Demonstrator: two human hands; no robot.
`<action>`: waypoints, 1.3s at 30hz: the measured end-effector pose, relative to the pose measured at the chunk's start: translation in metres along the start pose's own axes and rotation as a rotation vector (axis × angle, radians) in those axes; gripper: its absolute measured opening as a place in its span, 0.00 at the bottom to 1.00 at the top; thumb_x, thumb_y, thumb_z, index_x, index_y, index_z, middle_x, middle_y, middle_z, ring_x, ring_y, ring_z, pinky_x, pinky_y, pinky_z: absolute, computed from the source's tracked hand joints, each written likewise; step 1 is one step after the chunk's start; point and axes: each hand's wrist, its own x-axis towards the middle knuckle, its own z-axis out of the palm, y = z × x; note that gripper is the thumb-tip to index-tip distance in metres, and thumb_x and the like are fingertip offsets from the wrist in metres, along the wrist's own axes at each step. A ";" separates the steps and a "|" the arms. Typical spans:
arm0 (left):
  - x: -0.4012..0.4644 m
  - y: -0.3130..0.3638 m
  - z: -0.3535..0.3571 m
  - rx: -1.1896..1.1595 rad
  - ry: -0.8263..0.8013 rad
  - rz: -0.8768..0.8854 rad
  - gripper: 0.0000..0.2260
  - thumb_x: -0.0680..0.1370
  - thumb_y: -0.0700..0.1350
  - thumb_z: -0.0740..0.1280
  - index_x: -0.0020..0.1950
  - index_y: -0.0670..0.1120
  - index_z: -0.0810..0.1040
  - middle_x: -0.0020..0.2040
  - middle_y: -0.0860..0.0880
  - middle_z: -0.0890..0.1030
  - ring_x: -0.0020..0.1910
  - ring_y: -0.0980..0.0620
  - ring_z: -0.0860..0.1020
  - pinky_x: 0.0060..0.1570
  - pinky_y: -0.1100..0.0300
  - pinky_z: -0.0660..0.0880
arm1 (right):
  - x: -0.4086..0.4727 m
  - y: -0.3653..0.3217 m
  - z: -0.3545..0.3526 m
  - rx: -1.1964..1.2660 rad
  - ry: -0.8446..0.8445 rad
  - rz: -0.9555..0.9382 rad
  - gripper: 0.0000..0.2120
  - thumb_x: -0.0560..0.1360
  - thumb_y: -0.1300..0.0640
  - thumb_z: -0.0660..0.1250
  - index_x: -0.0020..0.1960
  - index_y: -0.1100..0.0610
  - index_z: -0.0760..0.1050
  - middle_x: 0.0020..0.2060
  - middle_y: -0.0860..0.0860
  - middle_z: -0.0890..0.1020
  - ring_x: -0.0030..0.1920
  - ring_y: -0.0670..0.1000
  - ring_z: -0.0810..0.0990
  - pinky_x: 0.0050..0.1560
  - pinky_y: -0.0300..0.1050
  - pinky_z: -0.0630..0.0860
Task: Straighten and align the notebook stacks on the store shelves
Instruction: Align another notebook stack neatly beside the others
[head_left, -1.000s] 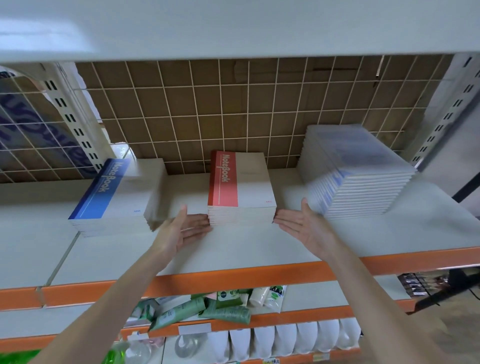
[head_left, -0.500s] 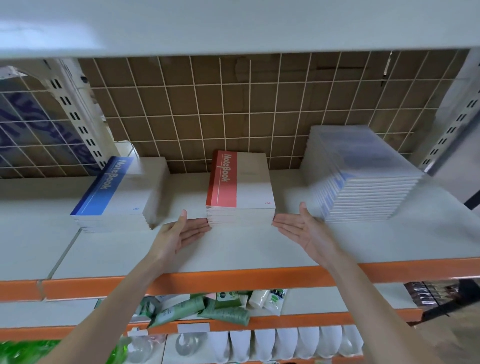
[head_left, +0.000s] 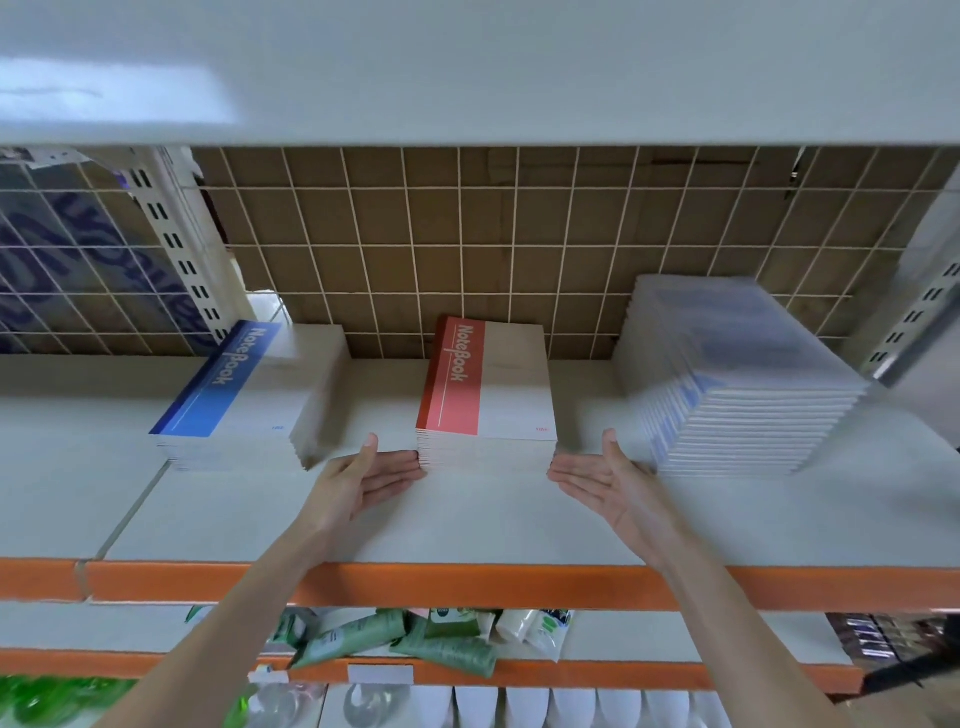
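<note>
Two flat hands are flanking the middle of three notebook stacks.
The left hand (head_left: 363, 480) and right hand (head_left: 605, 480), fingers straight, are touching the red stack (head_left: 488, 410) near the shelf (head_left: 467, 530) front edge.

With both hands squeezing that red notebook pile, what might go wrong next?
1. The left hand touches the red stack at its front corner only, while the right hand seems just short of it; an uneven push might twist the pile instead of squaring it.
2. The right hand sits close to the tall wrapped stack; a bump might shift it.
</note>
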 end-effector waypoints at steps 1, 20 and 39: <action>0.000 0.000 0.000 -0.002 -0.001 -0.002 0.23 0.77 0.56 0.56 0.53 0.39 0.80 0.51 0.41 0.83 0.53 0.46 0.82 0.51 0.61 0.78 | 0.000 -0.001 -0.001 0.012 -0.006 0.015 0.30 0.77 0.41 0.54 0.55 0.69 0.77 0.51 0.61 0.83 0.54 0.54 0.82 0.55 0.41 0.78; -0.058 0.031 -0.031 -0.035 0.280 0.197 0.23 0.76 0.56 0.57 0.52 0.40 0.81 0.51 0.42 0.83 0.53 0.47 0.81 0.51 0.63 0.78 | -0.042 -0.009 0.055 -0.126 -0.081 -0.162 0.24 0.75 0.43 0.57 0.50 0.61 0.82 0.48 0.55 0.85 0.52 0.51 0.83 0.52 0.36 0.77; -0.087 0.056 -0.211 -0.041 0.178 0.223 0.20 0.80 0.53 0.56 0.53 0.40 0.80 0.52 0.43 0.83 0.54 0.47 0.81 0.51 0.62 0.78 | -0.009 0.038 0.227 -0.083 -0.043 -0.214 0.27 0.74 0.42 0.57 0.58 0.64 0.76 0.54 0.54 0.83 0.56 0.49 0.81 0.59 0.38 0.76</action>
